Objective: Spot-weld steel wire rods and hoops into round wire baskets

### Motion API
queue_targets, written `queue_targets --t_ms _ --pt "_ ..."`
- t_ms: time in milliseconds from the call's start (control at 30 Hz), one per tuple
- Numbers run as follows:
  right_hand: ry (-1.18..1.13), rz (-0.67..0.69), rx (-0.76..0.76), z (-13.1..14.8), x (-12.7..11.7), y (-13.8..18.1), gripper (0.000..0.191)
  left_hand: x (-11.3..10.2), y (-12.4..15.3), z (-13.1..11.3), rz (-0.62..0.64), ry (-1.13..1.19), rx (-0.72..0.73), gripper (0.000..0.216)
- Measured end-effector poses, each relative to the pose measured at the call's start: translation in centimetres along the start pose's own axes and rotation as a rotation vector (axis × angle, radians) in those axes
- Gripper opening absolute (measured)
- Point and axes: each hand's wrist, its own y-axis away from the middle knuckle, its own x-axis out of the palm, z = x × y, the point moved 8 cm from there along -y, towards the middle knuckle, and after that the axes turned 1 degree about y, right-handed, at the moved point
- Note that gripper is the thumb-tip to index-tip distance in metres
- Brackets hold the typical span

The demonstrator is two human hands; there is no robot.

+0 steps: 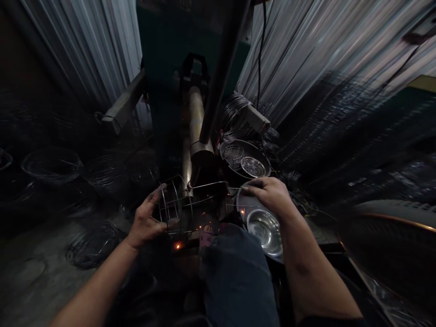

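Head view, looking down on a round wire cage (173, 203) being held low over the lap, just above a jeans-covered knee (235, 281). Showing several thin, bright hoops joined by straight rods, with a long wire arm reaching right from the top of the frame. Small orange sparks (177, 245) glowing just under the cage.

Left forearm (97, 290) angling up from the lower left, with the left hand (146, 222) spreading around the near side of the hoops. Fingertips touching the wires, though how firmly the hand is gripping is impossible to tell. Right forearm (315, 272) rising from the lower right, with the right hand (267, 195) bending over the end of the wire arm and appearing to be grasping it.

Showing a steel bowl (264, 231) sitting just below the right hand, against the knee. Placing a metal pipe (195, 113) directly behind the cage, nearly touching it, and a wide round pan (226, 152) holding wire parts beyond the right hand, next to a coil of wire (235, 113). Leaving little room on the right, between bowl, pan and hand. Showing more space to the left, over a concrete floor (23, 277) scattered with wire bowls (52, 165), beneath corrugated metal sheets (85, 45).
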Motion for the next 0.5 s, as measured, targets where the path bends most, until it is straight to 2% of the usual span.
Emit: queue_targets --t_ms 67,200,333,500 --pt "0.002 0.072 -0.097 2.0 0.8 0.9 0.015 0.0 -0.1 0.0 -0.019 0.005 -0.002 0.091" --pt "-0.212 0.239 -0.211 5.6 5.0 0.9 0.018 0.1 -0.6 0.2 -0.055 -0.011 -0.038 0.092" --pt "-0.321 0.286 -0.169 6.0 8.1 -0.7 0.020 0.0 -1.2 0.3 -0.048 -0.068 -0.049 0.090" --pt "-0.365 0.295 -0.150 6.0 8.8 -1.5 0.017 -0.1 -1.7 0.4 -0.045 -0.083 -0.025 0.090"
